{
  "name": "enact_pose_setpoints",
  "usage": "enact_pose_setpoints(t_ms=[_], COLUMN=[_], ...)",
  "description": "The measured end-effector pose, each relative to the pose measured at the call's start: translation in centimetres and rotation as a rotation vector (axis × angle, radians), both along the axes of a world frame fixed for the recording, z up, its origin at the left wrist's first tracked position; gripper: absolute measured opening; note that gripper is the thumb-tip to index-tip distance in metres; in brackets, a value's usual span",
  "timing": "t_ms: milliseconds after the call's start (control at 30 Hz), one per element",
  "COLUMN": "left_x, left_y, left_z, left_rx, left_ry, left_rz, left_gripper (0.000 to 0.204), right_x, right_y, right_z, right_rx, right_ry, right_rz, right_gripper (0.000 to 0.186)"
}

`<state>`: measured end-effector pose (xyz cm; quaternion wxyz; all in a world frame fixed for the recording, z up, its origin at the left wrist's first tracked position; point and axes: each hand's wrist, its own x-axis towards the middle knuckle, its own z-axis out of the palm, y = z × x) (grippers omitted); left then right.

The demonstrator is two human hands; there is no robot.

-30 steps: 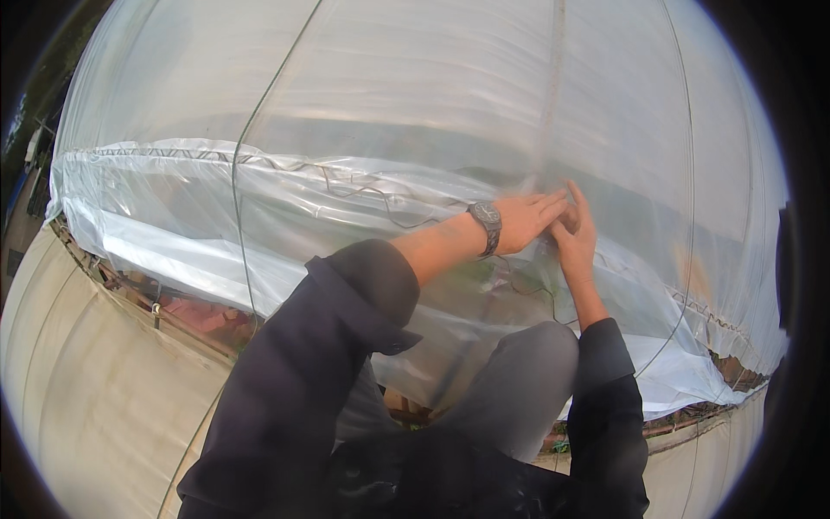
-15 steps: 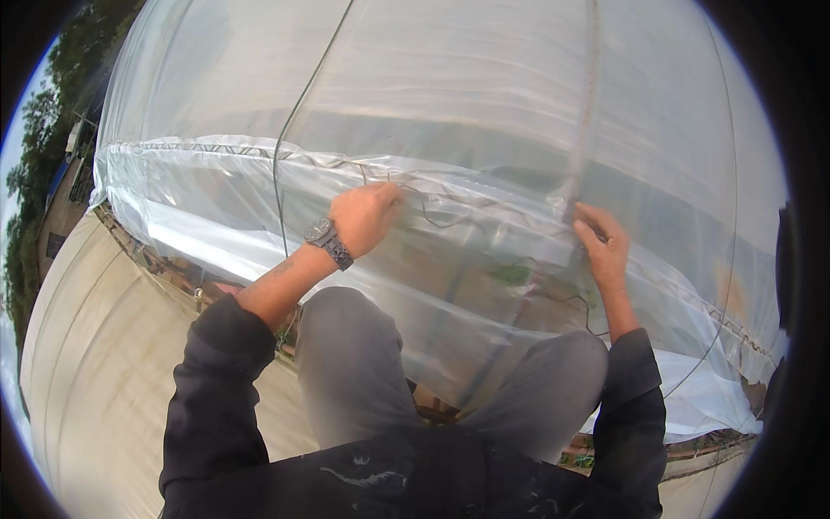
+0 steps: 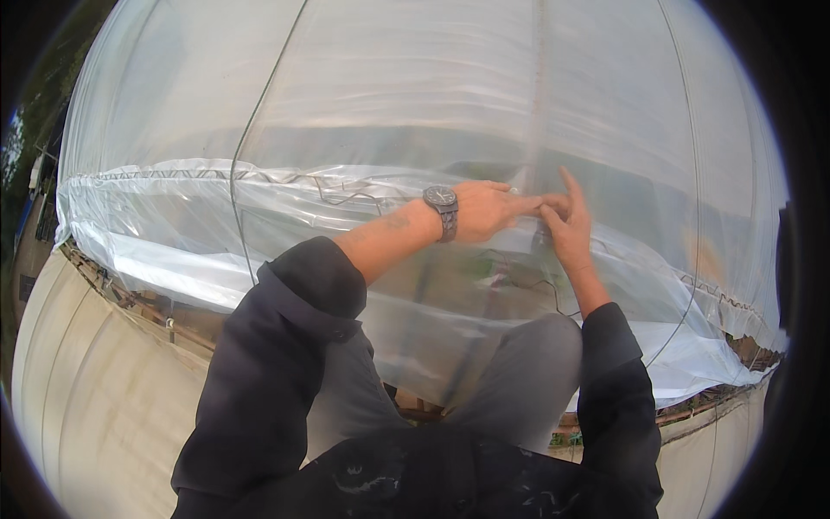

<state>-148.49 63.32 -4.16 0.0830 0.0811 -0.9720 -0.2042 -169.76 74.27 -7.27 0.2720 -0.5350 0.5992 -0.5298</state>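
Observation:
Clear plastic film (image 3: 406, 95) spreads over a curved frame in front of me. Along a rail across it runs a zigzag wire (image 3: 285, 179), partly under wrinkled film. My left hand (image 3: 486, 210), with a dark watch (image 3: 440, 201) on its wrist, reaches right over the rail. Its index finger is stretched out and meets the fingers of my right hand (image 3: 568, 223). The right thumb presses against bent fingers while one finger points up; what they pinch is hidden. A loose length of zigzag wire (image 3: 536, 284) hangs below the hands.
Thin cords (image 3: 262, 99) run over the film, one at the left and another cord (image 3: 694, 156) at the right. My knees (image 3: 540, 355) are bent close to the film. A beige covered surface (image 3: 112, 381) lies at lower left, with trees beyond the far left edge.
My left hand has moved right along the rail, away from the wire at its left, to meet my right hand. One right finger is now raised. The view has shifted slightly.

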Motion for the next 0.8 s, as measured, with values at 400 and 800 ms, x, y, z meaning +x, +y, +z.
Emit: enact_pose_setpoints(t_ms=[400,800], left_x=[-2.1,-4.7], left_y=[-3.2,-7.4], left_z=[3.1,3.6], left_rx=[-0.559,-0.504], left_ry=[-0.282,-0.331], left_rz=[-0.288,-0.528], left_gripper=[0.054,0.055], right_x=[0.1,4.5], right_y=[0.1,4.1], right_z=[1.0,7.8], right_rx=[0.089,-0.078], right_ry=[-0.057,0.431], right_rz=[0.034,-0.016], right_gripper=[0.083,0.028])
